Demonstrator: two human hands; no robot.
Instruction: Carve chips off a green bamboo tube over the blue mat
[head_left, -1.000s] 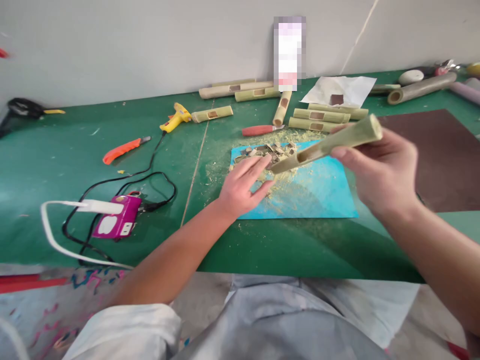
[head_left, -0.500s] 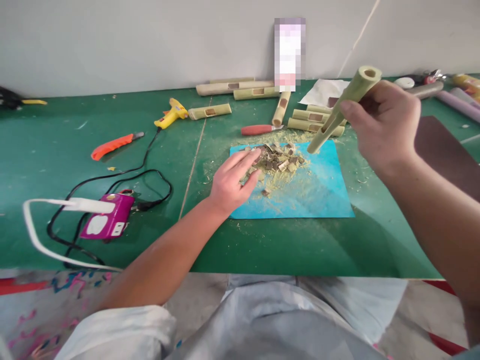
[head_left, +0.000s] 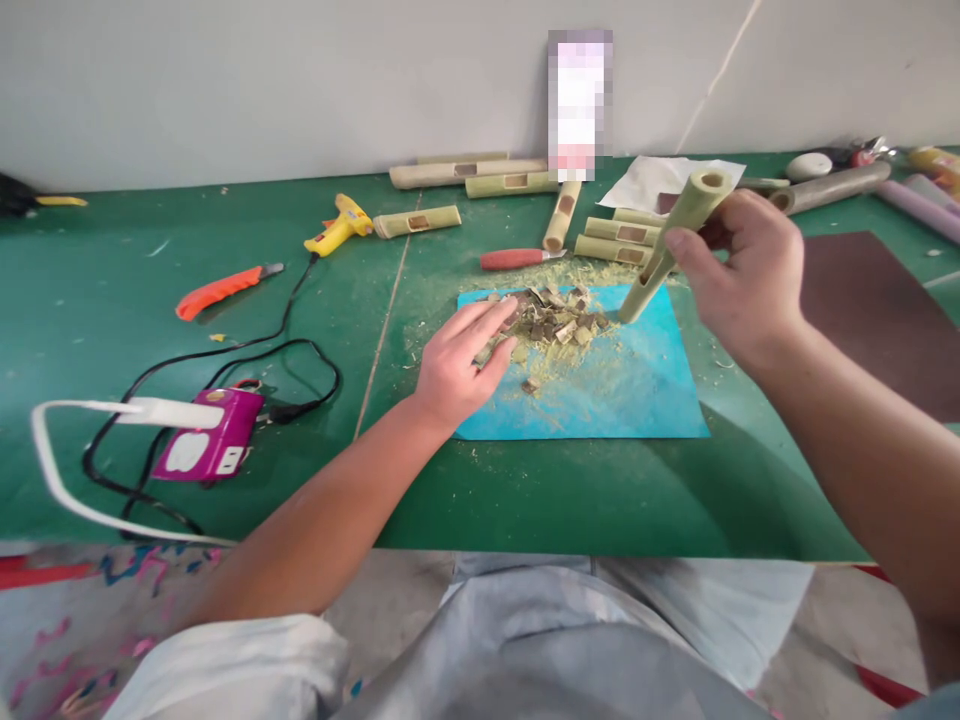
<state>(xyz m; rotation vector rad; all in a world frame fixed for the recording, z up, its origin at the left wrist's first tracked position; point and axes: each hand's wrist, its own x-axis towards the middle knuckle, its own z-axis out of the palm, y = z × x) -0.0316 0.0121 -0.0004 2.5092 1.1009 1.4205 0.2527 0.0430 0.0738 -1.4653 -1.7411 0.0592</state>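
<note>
My right hand [head_left: 746,265] is wrapped round the upper part of a bamboo tube [head_left: 682,220], held tilted with its hollow end up. A notch is cut in its side, and its lower end is over the right part of a blue sheet [head_left: 645,390]. My left hand [head_left: 465,360] lies with fingers stretched out at the sheet's left side, fingertips at a heap of bamboo chips and dust [head_left: 559,318]. Beyond the heap lies a carving knife with a red handle [head_left: 514,259].
Notched bamboo tubes [head_left: 517,184] lie along the back. Left are a yellow glue gun [head_left: 339,228], an orange utility knife [head_left: 225,292] and a purple power adapter [head_left: 210,435] with cables. A brown board [head_left: 877,310] lies right; a blurred upright rectangle [head_left: 580,105] stands at the wall.
My right hand has moved left and slightly down with the bamboo tube, which stands a little steeper. My left hand has stayed almost where it was.
</note>
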